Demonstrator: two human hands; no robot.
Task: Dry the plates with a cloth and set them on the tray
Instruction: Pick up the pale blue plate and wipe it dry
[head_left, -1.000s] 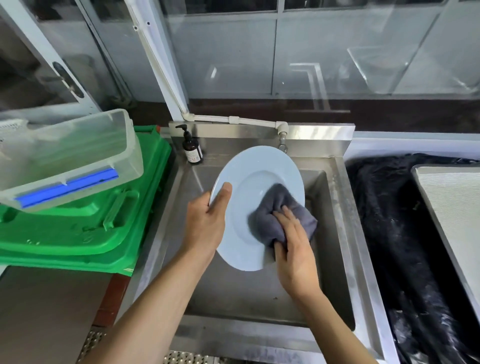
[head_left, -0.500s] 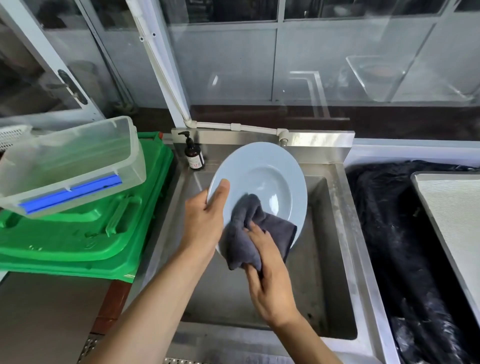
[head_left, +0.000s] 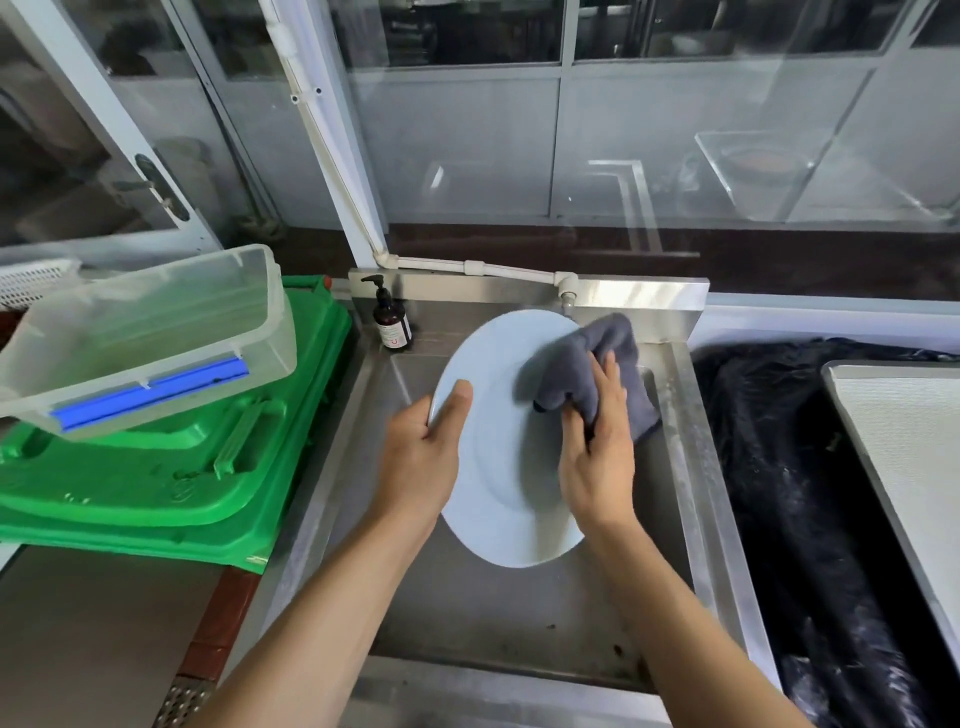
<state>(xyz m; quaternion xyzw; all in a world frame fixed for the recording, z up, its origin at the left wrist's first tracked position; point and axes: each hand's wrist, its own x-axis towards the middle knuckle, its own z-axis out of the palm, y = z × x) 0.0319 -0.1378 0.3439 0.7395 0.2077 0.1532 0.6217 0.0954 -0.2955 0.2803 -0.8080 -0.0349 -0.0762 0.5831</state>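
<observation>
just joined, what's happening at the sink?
A person is drying a round pale blue plate over the stainless steel sink. The left hand grips its left rim, holding it tilted; the right hand presses a grey cloth against its upper right side. The plate is not yet on any tray.

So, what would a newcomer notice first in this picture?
First the pale blue plate, held tilted over the steel sink by the left hand, while the right hand presses a grey cloth on its upper right. Then the green crates at left.
</observation>
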